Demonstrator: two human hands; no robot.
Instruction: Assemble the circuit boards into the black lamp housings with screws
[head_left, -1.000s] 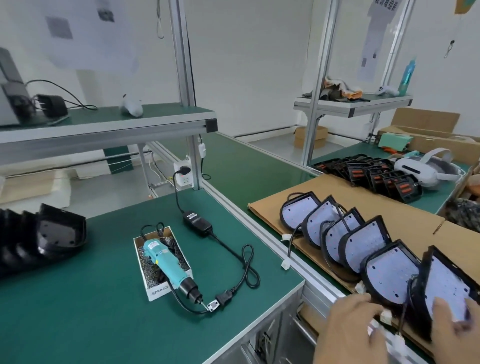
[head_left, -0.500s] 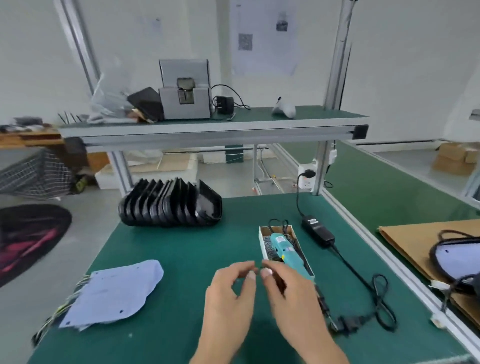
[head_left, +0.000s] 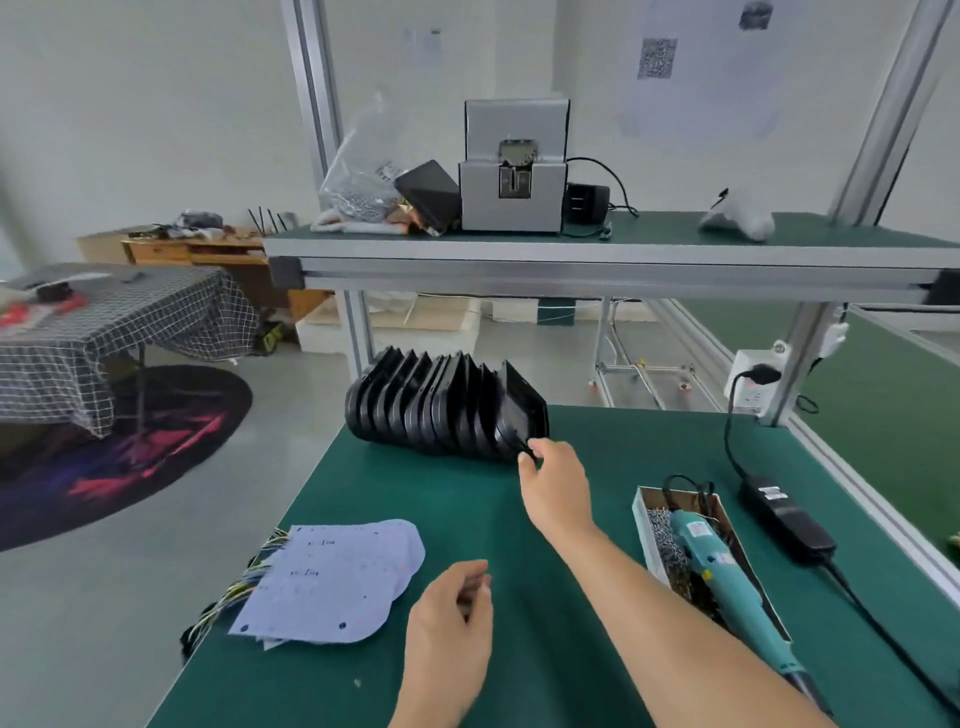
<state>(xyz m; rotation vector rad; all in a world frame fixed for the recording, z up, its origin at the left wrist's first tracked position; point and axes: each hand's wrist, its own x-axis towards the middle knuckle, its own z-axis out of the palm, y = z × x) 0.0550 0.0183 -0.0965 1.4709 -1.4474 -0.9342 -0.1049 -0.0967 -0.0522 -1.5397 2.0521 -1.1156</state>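
One housing at the near right end of the black lamp housings (head_left: 447, 410) row, mid-frame, is pinched by the right hand (head_left: 553, 480), while the left hand (head_left: 449, 631) is held loosely curled, empty.

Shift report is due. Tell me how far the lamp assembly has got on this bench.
Done: nothing finished shows on this green bench.
In hand: the right hand reaches the nearest of the nested black housings, fingers at its lower edge; the left hand hangs loosely curled, holding nothing.
Left: the circuit boards lie stacked and unfitted, and the teal screwdriver rests untouched in the screw box.
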